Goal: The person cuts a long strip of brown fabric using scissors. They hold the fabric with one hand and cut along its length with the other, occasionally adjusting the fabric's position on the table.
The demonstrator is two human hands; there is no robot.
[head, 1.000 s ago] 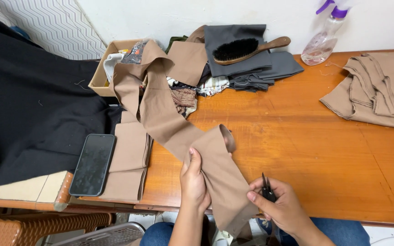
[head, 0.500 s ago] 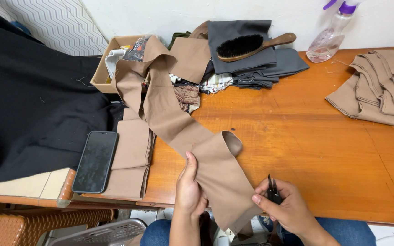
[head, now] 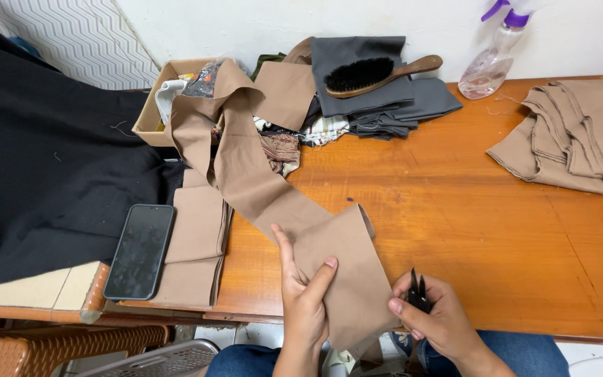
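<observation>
Fingers (head: 313, 279) of the left hand (head: 305, 307) pinch the near end of the tan fabric strip (head: 259, 181), thumb on top, at 6 o'clock on the table (head: 469, 230). Half a second ago the hand lay flatter along the strip; now the thumb is over the cloth and the end is lifted, more of its width shown. Right hand (head: 441, 321) at 5 o'clock is closed around small black snips (head: 417, 290), blades up, just beside the strip's edge, apart from it as before. Judgement: the end is being presented for trimming. Strip runs up toward 11 o'clock, over the cardboard box (head: 151, 105).
</observation>
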